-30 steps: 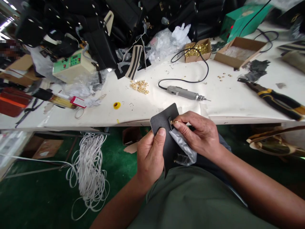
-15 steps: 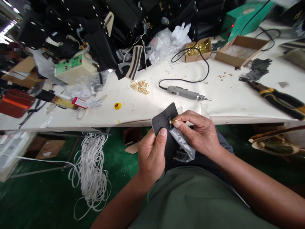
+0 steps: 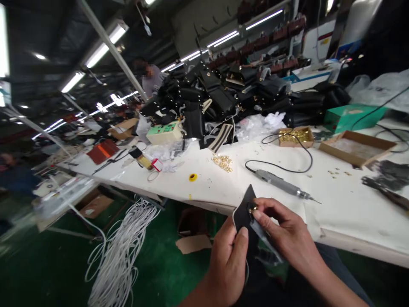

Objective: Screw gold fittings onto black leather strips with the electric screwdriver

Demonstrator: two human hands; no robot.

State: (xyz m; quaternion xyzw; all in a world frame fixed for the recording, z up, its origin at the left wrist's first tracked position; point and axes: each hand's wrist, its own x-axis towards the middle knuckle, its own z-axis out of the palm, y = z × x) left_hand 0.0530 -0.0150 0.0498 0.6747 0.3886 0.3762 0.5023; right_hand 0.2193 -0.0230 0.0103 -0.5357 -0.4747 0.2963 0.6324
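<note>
Wrapped around the lower edge of a black leather piece (image 3: 244, 213), my left hand (image 3: 228, 260) is closed with its thumb on the face. My right hand (image 3: 286, 232) pinches a small gold metal fitting (image 3: 253, 209) at a dark tab on that leather. Clear plastic film (image 3: 271, 251) hangs below the right fingers. The leather is held up in front of the table edge, tilted. On the white table beyond lie a grey pen-shaped power tool (image 3: 281, 184) with a thin bit and a heap of small gold fittings (image 3: 223, 162).
A yellow roll (image 3: 192, 177) lies near the table's front edge. Behind are a box of gold parts (image 3: 297, 137), a shallow cardboard box (image 3: 358, 149), a green-panelled control box (image 3: 164, 133) and piled black bags (image 3: 220, 96). White cord (image 3: 124, 251) hangs at lower left.
The head view has tilted up, bringing the ceiling lights and far room into view; hands and table appear lower and further right. Both hands keep their holds, and the leather appears more edge-on.
</note>
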